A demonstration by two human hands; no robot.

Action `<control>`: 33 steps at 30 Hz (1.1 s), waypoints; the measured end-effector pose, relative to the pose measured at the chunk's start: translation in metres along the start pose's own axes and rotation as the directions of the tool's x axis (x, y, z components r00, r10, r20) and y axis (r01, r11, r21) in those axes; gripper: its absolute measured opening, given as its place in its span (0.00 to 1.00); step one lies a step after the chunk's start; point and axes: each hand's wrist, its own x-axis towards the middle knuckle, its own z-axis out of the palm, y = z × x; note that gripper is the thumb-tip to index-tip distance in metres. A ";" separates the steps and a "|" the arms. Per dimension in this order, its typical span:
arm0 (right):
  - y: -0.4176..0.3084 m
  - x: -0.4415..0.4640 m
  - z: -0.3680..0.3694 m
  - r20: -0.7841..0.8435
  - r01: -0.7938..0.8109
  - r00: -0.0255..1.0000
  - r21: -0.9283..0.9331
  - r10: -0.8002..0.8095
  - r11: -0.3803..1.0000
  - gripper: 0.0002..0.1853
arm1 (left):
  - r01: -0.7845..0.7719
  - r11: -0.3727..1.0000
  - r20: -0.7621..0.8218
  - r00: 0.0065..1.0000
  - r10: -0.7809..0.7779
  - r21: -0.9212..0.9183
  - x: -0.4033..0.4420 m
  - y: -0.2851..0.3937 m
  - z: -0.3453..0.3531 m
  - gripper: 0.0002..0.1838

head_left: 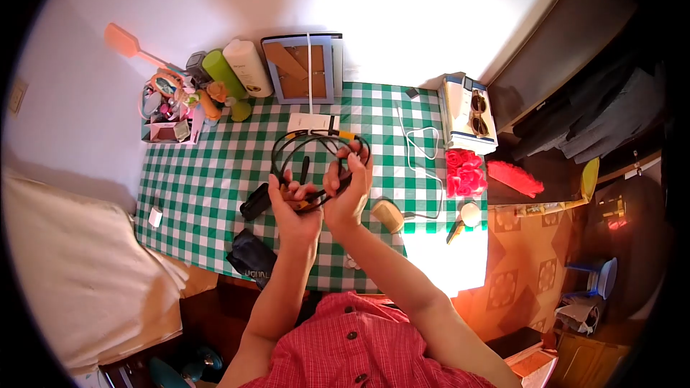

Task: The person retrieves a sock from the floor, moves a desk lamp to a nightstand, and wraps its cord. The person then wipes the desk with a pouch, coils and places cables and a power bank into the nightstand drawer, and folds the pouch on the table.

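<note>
A black cable (282, 145) with yellow bands is looped in the air above the green and white checked tablecloth (194, 194). My left hand (296, 208) has its fingers curled round the lower left part of the loops. On the right side of the coil, my right hand (348, 187) grips the cable with bent fingers. The two hands are close together at the wrists. Just left of my left hand lies a black case (255, 202), with a dark pouch (251, 255) below it. Behind the loops a white box (309, 123) rests on the cloth.
A picture frame (298, 72), bottles (246, 68) and a filled organiser (171, 131) stand along the back. To the right are a white cable (408, 144), a box with sunglasses (467, 118), red flowers (466, 172) and a tan object (388, 215).
</note>
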 end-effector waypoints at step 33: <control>-0.063 0.096 -0.139 0.011 -0.311 0.908 -0.651 0.418 0.693 0.17 | -0.307 0.817 0.190 0.951 0.244 0.488 0.029 0.037 -0.020 0.12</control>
